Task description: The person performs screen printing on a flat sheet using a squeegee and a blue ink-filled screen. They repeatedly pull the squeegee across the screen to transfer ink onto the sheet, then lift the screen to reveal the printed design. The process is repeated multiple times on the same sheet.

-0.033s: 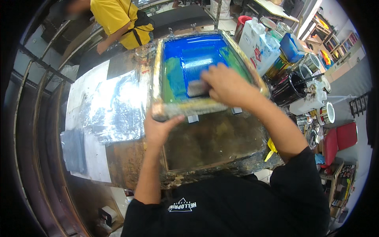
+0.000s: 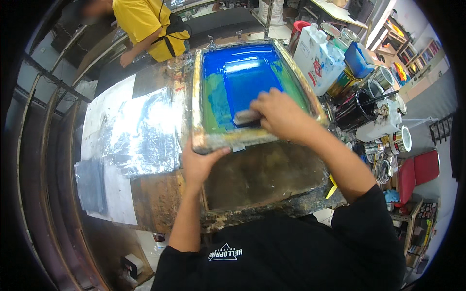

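A screen printing frame (image 2: 197,99) with taped, stained edges lies tilted over the worktable. Glossy blue ink (image 2: 252,85) covers the middle of its mesh, with green areas at the sides. My left hand (image 2: 196,167) grips the frame's near left corner, thumb along the near edge. Closed around a squeegee (image 2: 246,117), my right hand (image 2: 279,114) presses it low on the mesh, near the frame's front edge. The squeegee's lower edge touches the ink, and my fingers partly cover its right end. A small white tab (image 2: 239,148) pokes out beneath the frame.
Clear plastic sheets (image 2: 141,131) lie on white paper at the left. Ink cans, a white jerrycan (image 2: 313,58) and a black bucket (image 2: 357,106) crowd the right side. A person in a yellow shirt (image 2: 138,24) stands at the far left. A red chair (image 2: 417,172) is at the right.
The frame's near edge has shifted slightly right and toward me, along with my left hand. Less of the white tabs shows beneath it. The squeegee sits slightly nearer to me.
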The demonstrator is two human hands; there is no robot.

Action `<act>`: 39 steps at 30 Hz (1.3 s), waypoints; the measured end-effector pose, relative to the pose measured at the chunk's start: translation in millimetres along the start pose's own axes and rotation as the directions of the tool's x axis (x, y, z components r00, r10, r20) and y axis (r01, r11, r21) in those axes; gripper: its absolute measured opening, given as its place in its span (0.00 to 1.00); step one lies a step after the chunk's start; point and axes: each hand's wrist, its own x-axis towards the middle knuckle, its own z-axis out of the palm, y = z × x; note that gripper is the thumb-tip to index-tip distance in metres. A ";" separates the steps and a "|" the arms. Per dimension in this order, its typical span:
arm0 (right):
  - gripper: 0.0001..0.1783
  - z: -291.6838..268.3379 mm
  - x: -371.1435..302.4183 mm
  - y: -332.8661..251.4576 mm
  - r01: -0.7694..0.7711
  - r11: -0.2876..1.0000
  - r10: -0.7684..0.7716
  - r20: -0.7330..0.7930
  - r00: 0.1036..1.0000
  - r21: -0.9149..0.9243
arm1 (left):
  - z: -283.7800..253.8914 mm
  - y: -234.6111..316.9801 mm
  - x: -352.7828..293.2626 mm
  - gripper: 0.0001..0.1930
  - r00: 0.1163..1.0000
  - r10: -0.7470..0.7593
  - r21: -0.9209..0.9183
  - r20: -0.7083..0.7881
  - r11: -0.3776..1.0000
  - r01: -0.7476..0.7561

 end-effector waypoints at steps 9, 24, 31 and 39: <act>0.18 84.5 -42.0 -28.8 -0.191 0.982 0.191 -0.024 0.981 -0.005 | 8.1 -65.3 -5.2 0.50 0.968 0.248 0.696 -0.032 0.701 -0.156; 0.18 114.6 93.2 58.8 -0.200 0.976 0.179 -0.205 0.962 -0.088 | 5.7 -59.8 -4.7 0.51 0.972 0.234 0.647 0.008 0.740 -0.184; 0.22 53.4 163.5 115.0 -0.182 0.980 0.157 0.238 0.958 0.084 | 4.1 -67.4 -4.2 0.59 0.917 0.400 0.610 0.013 0.723 -0.324; 0.23 68.0 175.3 122.2 -0.126 0.992 0.126 0.012 0.992 -0.010 | 5.0 -75.3 -8.9 0.63 0.888 0.460 0.508 -0.019 0.769 -0.388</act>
